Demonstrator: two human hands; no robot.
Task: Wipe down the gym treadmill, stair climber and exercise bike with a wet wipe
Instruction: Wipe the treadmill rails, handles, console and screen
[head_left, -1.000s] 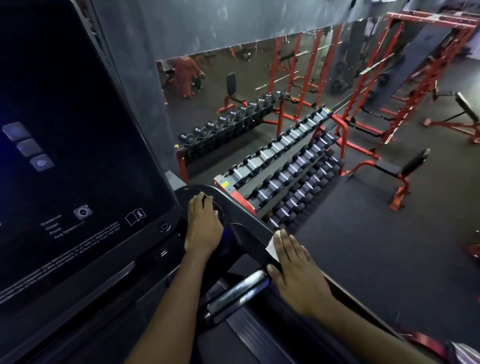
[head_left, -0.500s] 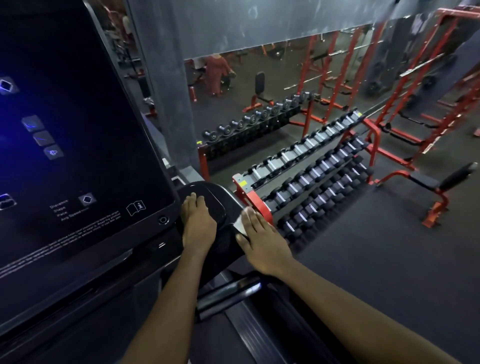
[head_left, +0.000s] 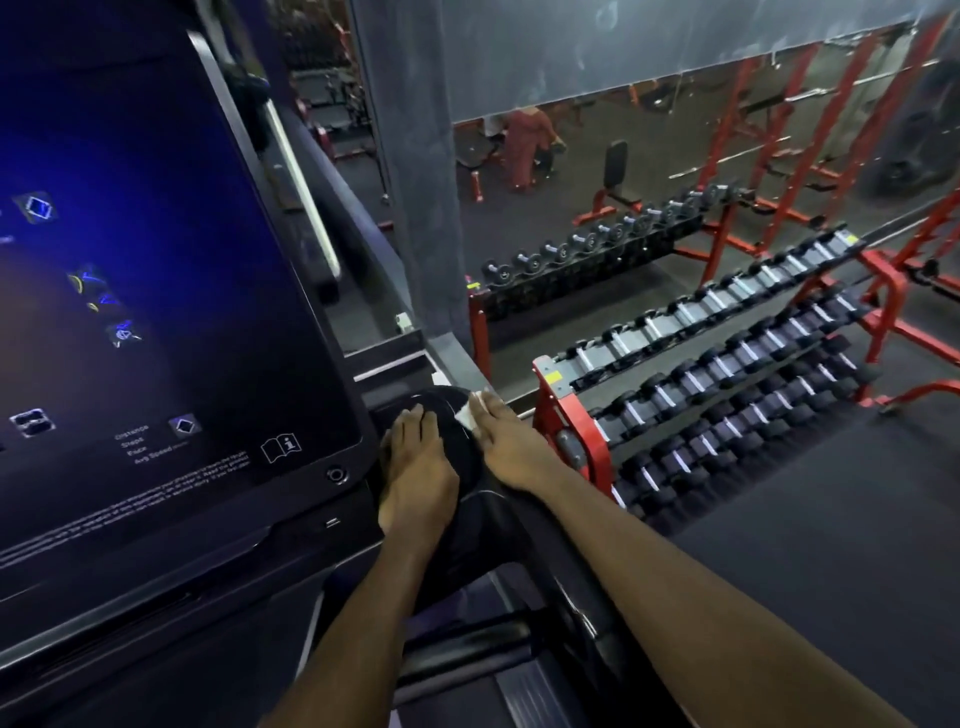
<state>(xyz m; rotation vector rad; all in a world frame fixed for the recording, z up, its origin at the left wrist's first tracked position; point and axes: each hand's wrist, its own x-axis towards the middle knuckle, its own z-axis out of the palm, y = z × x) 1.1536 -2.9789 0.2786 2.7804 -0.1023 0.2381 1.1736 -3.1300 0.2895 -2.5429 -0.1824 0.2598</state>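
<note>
beside treadmill screen (head_left: 156, 312), on rounded black console arm (head_left: 449, 441), left hand (head_left: 415, 478) flat, fingers straight, holding nothing, right hand (head_left: 511, 447) flat, pressing white wet wipe (head_left: 469, 414) to arm's far edge (wipe mostly hidden), red dumbbell rack (head_left: 571, 436) just beyond

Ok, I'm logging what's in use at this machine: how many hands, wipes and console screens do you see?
Hands: 2, left hand and right hand
Wipes: 1, wet wipe under the right hand's fingers
Console screens: 1, console screen, lit
Total: 4
</note>
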